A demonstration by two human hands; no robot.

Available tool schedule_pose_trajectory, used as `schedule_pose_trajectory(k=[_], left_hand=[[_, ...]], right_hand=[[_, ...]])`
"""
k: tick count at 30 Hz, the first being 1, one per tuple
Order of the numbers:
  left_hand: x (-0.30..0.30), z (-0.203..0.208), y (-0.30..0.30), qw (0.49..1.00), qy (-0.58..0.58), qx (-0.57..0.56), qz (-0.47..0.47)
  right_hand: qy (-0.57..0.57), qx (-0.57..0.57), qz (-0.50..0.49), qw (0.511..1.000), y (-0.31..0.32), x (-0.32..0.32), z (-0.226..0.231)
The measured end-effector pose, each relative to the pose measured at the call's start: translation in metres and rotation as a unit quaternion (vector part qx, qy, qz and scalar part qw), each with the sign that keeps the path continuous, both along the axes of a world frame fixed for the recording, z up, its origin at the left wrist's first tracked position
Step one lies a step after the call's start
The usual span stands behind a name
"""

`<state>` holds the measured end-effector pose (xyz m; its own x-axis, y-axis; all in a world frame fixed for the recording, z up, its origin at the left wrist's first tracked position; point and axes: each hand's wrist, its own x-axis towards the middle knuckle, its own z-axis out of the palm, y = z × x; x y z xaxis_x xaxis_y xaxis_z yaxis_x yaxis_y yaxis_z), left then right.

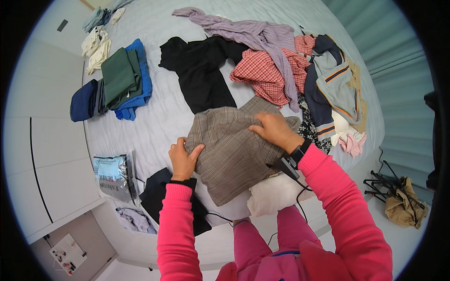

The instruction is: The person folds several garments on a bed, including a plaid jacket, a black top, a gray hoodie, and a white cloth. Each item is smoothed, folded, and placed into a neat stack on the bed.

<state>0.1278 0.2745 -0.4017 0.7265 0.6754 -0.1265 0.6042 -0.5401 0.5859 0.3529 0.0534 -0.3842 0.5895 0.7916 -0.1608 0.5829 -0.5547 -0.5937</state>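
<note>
A brown-grey plaid garment (229,157) lies partly bunched at the near side of the bed in the head view; its exact kind does not show. My left hand (183,160) pinches its left edge between thumb and fingers. At the upper right of the cloth, my right hand (275,132) grips a fold, thumb toward the left. Just beyond the plaid cloth is a black garment (201,70), spread out with one part reaching right. Below my right wrist rests a cream-white cloth (272,194), and a dark garment (157,189) lies beside my left forearm.
Folded green clothing (119,77) sits on blue clothing at the left. A red checked garment (262,75), a lilac knit (253,35) and a grey striped-trim garment (335,82) heap up at the right. A plastic-wrapped package (112,175) stands near the bed's left edge. A black cable hangs by my right wrist.
</note>
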Motion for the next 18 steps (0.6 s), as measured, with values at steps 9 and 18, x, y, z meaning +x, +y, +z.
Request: schedule_pose_trajectory(k=[9,18], left_hand=[[-0.052,-0.056,-0.046,0.827,-0.125,-0.492,0.241],[-0.050,-0.009,-0.049,0.764,-0.201,-0.564,0.241]], right_hand=[[-0.168,0.058,0.079,0.981,-0.004,-0.047,-0.021],[-0.045,-0.042,0.130,0.990,0.007,-0.084,-0.034]])
